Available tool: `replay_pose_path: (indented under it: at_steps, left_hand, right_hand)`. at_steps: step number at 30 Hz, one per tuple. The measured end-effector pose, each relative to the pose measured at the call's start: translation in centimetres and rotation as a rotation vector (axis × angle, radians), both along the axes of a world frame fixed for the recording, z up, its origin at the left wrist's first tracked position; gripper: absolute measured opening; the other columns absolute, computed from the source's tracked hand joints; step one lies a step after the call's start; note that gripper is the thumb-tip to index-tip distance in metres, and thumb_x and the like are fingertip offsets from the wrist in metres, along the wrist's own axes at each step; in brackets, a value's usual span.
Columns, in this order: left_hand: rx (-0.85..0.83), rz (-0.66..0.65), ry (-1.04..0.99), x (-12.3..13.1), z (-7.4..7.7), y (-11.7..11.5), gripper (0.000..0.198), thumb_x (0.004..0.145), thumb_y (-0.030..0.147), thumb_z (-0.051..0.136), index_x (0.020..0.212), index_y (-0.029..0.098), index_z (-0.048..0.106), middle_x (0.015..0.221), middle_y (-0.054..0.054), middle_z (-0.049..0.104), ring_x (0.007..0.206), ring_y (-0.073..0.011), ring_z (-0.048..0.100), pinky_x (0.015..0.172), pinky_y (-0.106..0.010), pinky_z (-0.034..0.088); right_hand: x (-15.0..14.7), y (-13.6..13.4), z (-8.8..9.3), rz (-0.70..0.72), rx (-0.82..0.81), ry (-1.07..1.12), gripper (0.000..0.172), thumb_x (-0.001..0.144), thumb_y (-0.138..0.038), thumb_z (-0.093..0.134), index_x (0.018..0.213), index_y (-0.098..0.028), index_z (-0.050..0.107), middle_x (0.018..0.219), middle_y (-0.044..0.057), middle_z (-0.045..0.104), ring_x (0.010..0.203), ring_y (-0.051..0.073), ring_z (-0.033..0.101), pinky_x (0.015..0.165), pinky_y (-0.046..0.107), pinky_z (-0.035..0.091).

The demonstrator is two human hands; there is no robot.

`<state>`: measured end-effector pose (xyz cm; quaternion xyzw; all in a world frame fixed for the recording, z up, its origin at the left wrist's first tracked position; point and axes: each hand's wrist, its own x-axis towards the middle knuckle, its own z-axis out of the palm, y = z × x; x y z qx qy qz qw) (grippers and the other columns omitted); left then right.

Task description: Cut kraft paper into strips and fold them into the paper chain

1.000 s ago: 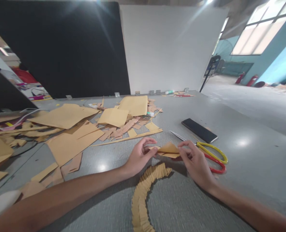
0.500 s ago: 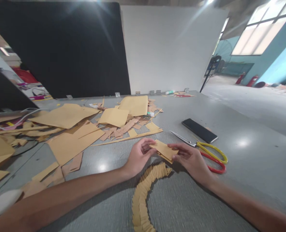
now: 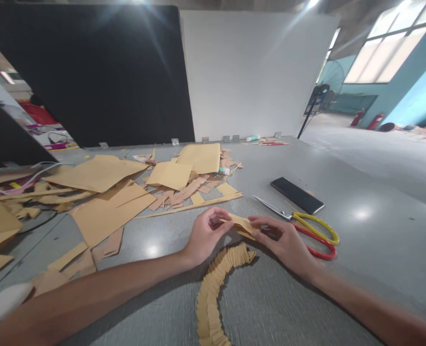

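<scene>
A small folded piece of brown paper is held up between both hands over the table. My left hand pinches its left end between thumb and fingers. At the right end, my right hand grips it the same way. The paper looks bent, its layers slightly apart. Just below lies a curved chain of many folded paper pieces, its upper end near my fingers. Scissors with one yellow and one red handle lie beside and beyond my right hand.
A black phone lies past the scissors. Brown paper sheets and scraps cover the left and middle of the grey table. A glue stick lies among the scraps. Black and white panels stand along the back.
The folded paper has tilted and bent between my fingers, now showing a narrower face. My right hand has shifted slightly left. The chain, scissors and phone stay put.
</scene>
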<state>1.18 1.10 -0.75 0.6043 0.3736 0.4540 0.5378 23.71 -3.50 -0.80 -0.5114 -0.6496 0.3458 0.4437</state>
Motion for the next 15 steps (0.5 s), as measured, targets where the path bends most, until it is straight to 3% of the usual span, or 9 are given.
replay_pose_path:
  at_steps: [6,9,12,15]
  left_hand:
    - [0.056,-0.016,0.071,-0.08,0.14,-0.25,0.02,0.09,0.034,0.071,0.096,0.016,0.063,0.084,-0.004,0.07,0.071,-0.0138,0.065,0.068,-0.024,0.051]
    - [0.054,-0.017,0.079,-0.16,-0.04,-0.09,0.022,0.09,0.035,0.071,0.097,0.016,0.063,0.085,-0.003,0.069,0.071,-0.0135,0.063,0.067,-0.024,0.049]
    - [0.034,-0.033,0.116,-0.3,-0.28,0.06,0.033,0.089,0.038,0.074,0.112,0.018,0.062,0.083,-0.002,0.068,0.074,-0.0149,0.063,0.066,-0.025,0.047]
    - [0.041,-0.034,0.151,-0.36,-0.57,0.19,0.047,0.084,0.037,0.079,0.124,0.02,0.059,0.101,-0.007,0.07,0.091,-0.0195,0.067,0.079,-0.029,0.052]
  right_hand:
    - [0.01,-0.17,0.1,-0.051,0.13,-0.166,0.018,0.091,-0.04,0.072,0.1,-0.026,0.078,0.129,0.008,0.071,0.121,0.029,0.064,0.106,0.047,0.047]
    - [-0.08,-0.03,0.02,-0.041,0.085,-0.144,0.022,0.097,-0.039,0.063,0.091,-0.024,0.077,0.117,0.007,0.076,0.11,0.027,0.069,0.099,0.043,0.05]
    - [-0.04,0.07,-0.08,-0.096,0.065,-0.116,0.026,0.1,-0.041,0.057,0.094,-0.022,0.074,0.104,0.007,0.077,0.099,0.025,0.071,0.09,0.038,0.053]
    - [-0.02,-0.01,0.04,-0.184,0.053,-0.067,0.03,0.1,-0.047,0.055,0.093,-0.021,0.067,0.087,0.005,0.073,0.081,0.022,0.07,0.072,0.032,0.055]
